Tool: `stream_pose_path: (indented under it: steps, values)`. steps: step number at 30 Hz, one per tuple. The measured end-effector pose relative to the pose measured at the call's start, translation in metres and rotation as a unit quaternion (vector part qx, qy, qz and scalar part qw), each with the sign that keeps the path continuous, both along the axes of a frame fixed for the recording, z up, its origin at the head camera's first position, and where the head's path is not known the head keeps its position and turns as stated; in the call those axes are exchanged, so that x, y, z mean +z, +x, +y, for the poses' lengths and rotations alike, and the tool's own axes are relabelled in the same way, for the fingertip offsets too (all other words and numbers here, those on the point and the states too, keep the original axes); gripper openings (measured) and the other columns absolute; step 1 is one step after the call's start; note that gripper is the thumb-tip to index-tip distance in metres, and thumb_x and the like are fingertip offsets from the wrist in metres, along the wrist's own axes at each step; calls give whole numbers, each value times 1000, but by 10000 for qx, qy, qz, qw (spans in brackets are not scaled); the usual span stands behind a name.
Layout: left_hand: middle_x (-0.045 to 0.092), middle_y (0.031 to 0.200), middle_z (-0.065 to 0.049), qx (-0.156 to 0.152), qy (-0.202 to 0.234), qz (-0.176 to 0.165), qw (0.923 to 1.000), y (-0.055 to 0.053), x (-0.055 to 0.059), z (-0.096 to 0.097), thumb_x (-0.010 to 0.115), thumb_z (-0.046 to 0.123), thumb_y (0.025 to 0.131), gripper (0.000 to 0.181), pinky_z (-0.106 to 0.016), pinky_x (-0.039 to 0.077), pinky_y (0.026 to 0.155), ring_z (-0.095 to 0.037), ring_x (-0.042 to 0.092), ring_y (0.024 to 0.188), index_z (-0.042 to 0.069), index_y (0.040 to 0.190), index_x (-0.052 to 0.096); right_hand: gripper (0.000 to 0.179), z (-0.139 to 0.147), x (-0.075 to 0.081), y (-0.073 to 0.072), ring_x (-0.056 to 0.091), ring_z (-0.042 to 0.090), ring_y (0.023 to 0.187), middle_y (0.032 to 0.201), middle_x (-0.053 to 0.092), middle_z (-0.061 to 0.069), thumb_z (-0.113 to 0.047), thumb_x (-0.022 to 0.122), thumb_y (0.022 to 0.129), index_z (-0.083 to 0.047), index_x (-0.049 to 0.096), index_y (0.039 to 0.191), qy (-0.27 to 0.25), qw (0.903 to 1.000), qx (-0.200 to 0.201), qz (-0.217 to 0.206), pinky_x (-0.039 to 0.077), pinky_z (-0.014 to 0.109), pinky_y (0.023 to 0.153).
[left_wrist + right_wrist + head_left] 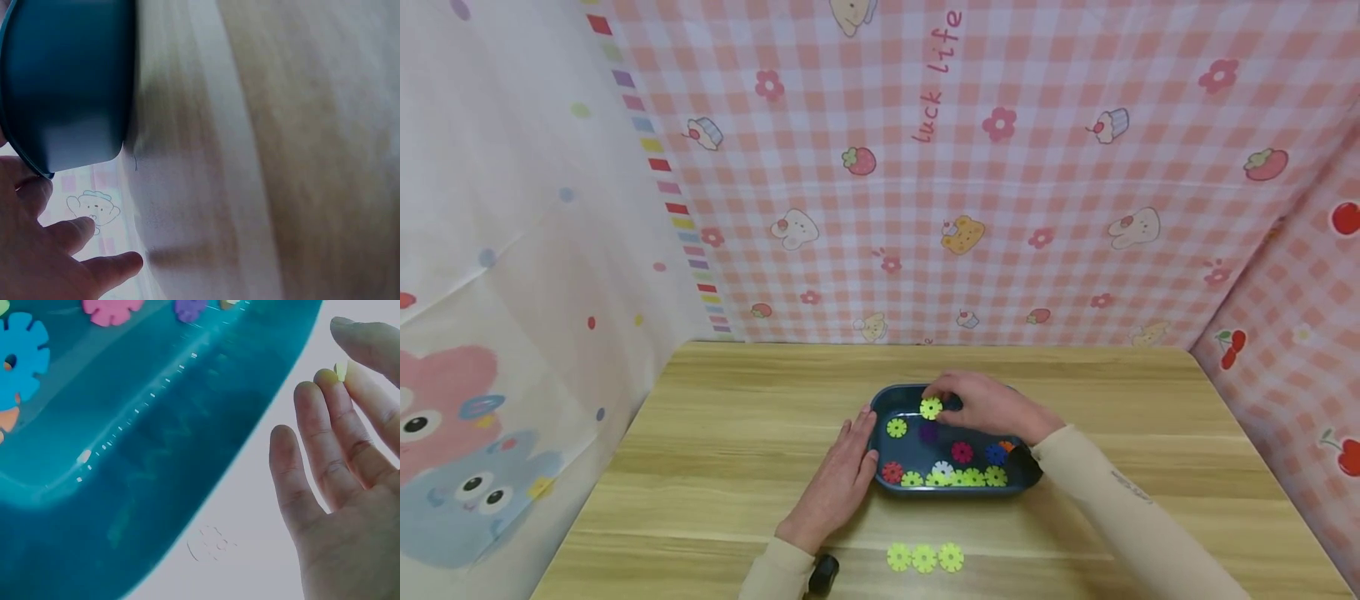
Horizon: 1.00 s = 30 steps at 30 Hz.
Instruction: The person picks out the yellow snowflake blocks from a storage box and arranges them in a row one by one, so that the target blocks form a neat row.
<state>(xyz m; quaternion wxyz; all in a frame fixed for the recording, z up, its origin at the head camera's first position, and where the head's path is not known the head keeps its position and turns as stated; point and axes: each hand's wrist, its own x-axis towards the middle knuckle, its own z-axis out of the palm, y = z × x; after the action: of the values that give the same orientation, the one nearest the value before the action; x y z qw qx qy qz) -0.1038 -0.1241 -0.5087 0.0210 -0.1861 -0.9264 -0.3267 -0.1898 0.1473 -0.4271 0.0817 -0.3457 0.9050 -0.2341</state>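
A dark blue-green plastic tray stands on the table and holds notched snowflake discs of several colours. My right hand is over the tray's far side, pinching a yellow-green snowflake disc between thumb and fingers. In the right wrist view only a thin edge of that disc shows at the fingertips. My left hand rests against the tray's left side with its fingers extended; the left wrist view shows the fingers spread beside the tray wall.
Three yellow-green discs lie in a row on the wooden table, in front of the tray. Inside the tray are more yellow-green discs, plus red, magenta, purple, white, blue and orange ones. Patterned cloth hangs behind the table.
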Motion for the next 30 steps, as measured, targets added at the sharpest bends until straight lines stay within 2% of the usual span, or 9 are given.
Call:
stream_pose_path:
  steps: [5,11,21,30]
  values:
    - [23,171,-7,23,5,6,10000,0,0,0,45,26,112,56,-53,27,123,-40,26,154,7,163,30,36,6,12,7,66,21,104,117,67,0,-17,77,95,-9,70,130,-225,9996,6,165,57,39,89]
    - [22,171,-6,30,5,-35,10000,0,0,0,44,27,113,57,-53,26,123,-38,24,155,8,164,29,35,12,20,18,64,18,106,117,65,-3,-23,77,96,-12,70,129,-294,9991,-105,274,57,42,92]
    - [22,171,-6,56,-37,-29,10000,1,-1,1,44,28,113,57,-54,27,123,-38,25,155,8,164,29,35,19,20,42,63,13,106,120,65,-6,-27,77,96,-16,70,128,-458,9982,-182,332,57,39,92]
    - [22,171,-6,59,-27,-16,10000,1,-1,1,44,27,113,57,-53,27,123,-38,25,155,8,164,29,31,27,14,64,63,13,109,121,63,-9,-21,78,95,-17,70,125,-723,9964,-42,436,58,39,92]
